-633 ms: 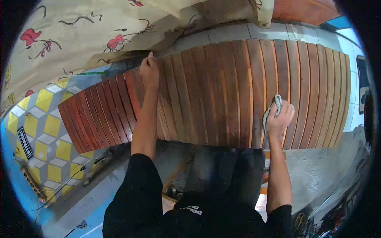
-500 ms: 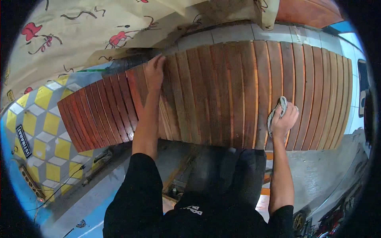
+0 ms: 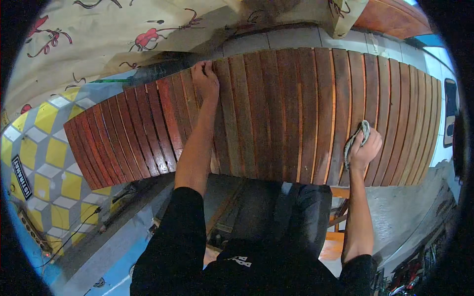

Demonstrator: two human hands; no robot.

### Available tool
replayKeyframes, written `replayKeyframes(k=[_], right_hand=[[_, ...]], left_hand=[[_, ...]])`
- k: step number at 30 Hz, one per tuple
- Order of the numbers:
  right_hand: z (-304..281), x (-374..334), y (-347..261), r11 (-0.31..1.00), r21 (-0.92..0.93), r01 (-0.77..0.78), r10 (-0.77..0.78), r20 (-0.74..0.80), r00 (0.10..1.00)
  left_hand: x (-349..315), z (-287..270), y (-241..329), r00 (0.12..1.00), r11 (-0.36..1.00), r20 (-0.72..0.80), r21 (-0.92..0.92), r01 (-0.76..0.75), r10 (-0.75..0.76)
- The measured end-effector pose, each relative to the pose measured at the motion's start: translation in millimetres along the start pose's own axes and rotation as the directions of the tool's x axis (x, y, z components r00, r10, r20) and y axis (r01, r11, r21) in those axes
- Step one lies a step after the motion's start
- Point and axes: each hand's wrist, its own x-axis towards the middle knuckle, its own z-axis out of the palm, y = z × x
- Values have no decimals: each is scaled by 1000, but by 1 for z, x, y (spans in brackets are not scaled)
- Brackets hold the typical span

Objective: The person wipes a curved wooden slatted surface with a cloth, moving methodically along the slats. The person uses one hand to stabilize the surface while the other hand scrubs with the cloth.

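Observation:
A long, curved top of wooden slats point(image 3: 289, 118) stretches across in front of me, glossy red-brown at its left end and duller, lighter brown toward the right. At its far edge, left of the middle, my left hand point(image 3: 206, 85) has its fingers bent around the rim of the slats. My left forearm crosses over the slats and hides part of them. Right of the middle, my right hand point(image 3: 365, 149) is closed on a crumpled grey rag point(image 3: 364, 129), pressed against the slats.
Patterned cream cloth point(image 3: 113, 29) hangs beyond the far edge. Yellow, grey and white patterned flooring point(image 3: 52, 170) lies at left, with a power strip point(image 3: 32, 229) and black cord. Orange-brown wooden parts point(image 3: 338, 237) show below the top, near my legs. An orange-brown surface point(image 3: 392, 17) stands at far right.
Both hands have shifted a little to the right along the slats, the right one with the rag. The view has also moved slightly.

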Motion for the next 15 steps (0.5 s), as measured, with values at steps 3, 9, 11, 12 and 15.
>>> replayKeyframes(k=[3, 9, 11, 12, 15], right_hand=[[-4, -2, 6, 999, -38, 33, -34, -27, 999], [-3, -1, 4, 998, -56, 11, -11, -5, 1000], [-1, 0, 5, 998, -55, 21, -22, -10, 1000], [0, 0, 6, 998, -57, 32, -32, -14, 999], [0, 1, 3, 998, -55, 22, -23, -6, 1000]], left_hand=[[-12, -5, 29, 991, 997, 110, -42, -67, 71], [-13, -16, 40, 977, 994, 200, -93, -61, 78], [-11, -10, 39, 987, 996, 146, -76, -51, 62], [-8, -6, 37, 989, 995, 111, -54, -87, 93], [-9, -6, 30, 979, 984, 103, -8, -178, 178]])
